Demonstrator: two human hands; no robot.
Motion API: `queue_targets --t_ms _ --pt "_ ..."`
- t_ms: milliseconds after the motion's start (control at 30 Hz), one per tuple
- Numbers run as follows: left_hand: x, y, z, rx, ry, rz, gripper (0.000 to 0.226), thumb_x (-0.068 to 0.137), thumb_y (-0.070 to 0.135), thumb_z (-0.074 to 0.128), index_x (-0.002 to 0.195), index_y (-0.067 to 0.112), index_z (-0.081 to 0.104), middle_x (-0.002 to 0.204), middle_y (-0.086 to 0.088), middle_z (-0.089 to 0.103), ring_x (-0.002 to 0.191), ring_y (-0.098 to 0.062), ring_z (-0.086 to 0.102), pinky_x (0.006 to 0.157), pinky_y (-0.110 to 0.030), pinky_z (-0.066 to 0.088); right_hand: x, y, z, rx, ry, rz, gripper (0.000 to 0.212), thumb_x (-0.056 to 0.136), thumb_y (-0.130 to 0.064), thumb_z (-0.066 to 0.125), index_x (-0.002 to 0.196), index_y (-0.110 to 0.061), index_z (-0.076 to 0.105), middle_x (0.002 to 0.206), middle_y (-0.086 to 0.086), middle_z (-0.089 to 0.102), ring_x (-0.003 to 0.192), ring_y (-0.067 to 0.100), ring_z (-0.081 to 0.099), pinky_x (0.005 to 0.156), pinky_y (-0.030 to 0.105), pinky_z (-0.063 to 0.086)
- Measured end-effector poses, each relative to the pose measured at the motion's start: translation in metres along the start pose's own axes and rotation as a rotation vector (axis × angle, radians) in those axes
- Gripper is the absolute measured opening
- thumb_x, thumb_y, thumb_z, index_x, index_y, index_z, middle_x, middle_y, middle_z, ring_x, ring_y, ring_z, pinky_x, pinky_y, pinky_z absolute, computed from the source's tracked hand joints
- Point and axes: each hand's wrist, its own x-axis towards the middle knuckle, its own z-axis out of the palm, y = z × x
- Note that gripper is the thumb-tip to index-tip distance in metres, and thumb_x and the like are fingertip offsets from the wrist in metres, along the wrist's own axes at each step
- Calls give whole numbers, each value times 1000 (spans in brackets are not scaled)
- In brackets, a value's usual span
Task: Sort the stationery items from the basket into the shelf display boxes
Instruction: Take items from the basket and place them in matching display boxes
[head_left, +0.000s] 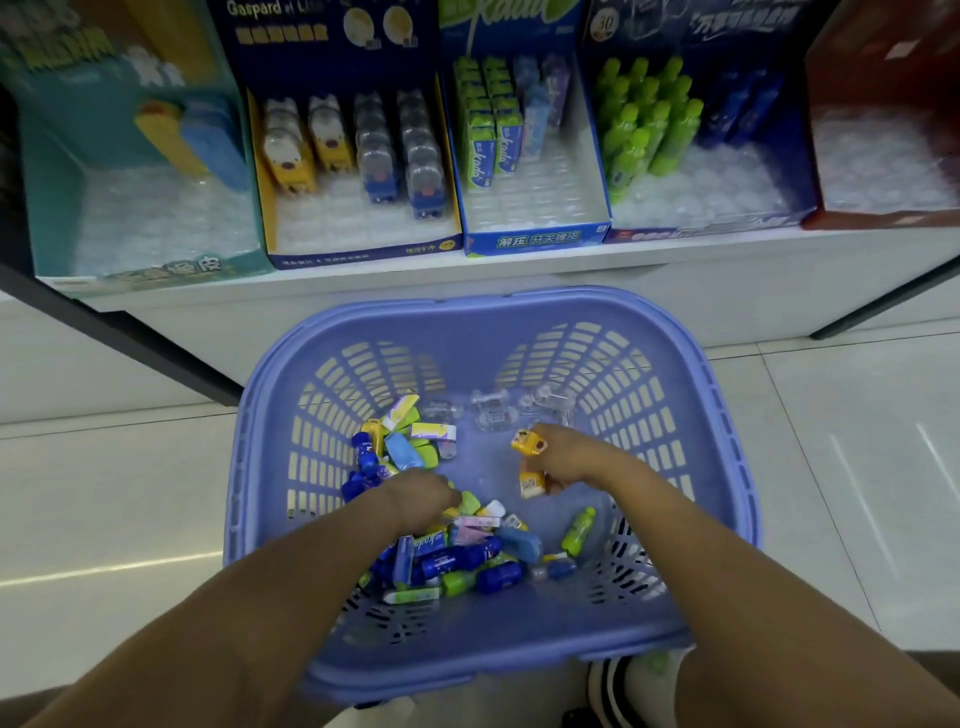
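- Right, starting at the left edge of the shelf (675, 260): the teal display box (130, 156) is showing only a yellow and a blue block at its back.
- The purple basket (235, 493) is sitting on the floor just in front of the shelf, keeping every box close to the sorter.
- The navy box (363, 249) is carrying rows of yellow bear-shaped and blue pieces at its back, with its front slots lying bare. That is probably where the yellows are heading.
- The left hand (421, 499) is digging into the heap by the basket's left wall. Its fingers are buried, so I cannot tell whether they are gripping anything.
- The stationery pile (447, 556) is lying heaped and overlapping from the left wall to the near edge, so picking one kind means rummaging.
- Clear plastic cases (498, 410) are lying along the far edge of the basket floor.
- The green eraser box (535, 241) is standing half filled at the back.
- The right hand (563, 460) is curling round the yellow bear-shaped items (527, 442) over the middle of the basket floor. I'd judge it is gathering like with like for one trip.
- A green bottle-shaped piece (577, 530) is lying alone near the right wall, matching the green bottle box (800, 171) above.
- The red box (831, 104) is closing the shelf's right edge.
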Motion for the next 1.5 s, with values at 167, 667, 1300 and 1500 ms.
queue_targets --t_ms 167,667,1300,1500 --pt "-5 -3 -4 -50 6 30 38 84 0 56 122 5 52 114 -21 54 98 -35 54 73 -38 43 -23 -3 -12 408 9 -45 13 96 -11 52 107 -9 45 77 11 52 61 19 50 57 28 46" --pt "-15 11 -37 -1096 458 -341 19 83 30 72 77 23 56 80 -4 61 77 -20 58 66 -29 44 -66 -5 -28 685 208 -264 23 93 -15 57 114 -9 50 86 7 59 74 22 55 61 27 49" --pt "-123 49 -131 -2757 973 286 21 79 26 65 73 10 78 94 -16 73 91 -29 71 72 -41 57 -106 -111 -43 527 645 -668 24 95 -16 54 118 -14 60 80 -1 56 52 -5 53 56 9 43" --pt "-167 10 -120 -2699 1312 226 18 93 24 56 88 10 65 92 -15 69 88 -27 68 76 -37 56 -110 -172 -61 487 743 -799 20 81 -11 72 95 -15 58 77 6 59 59 9 59 57 20 49"
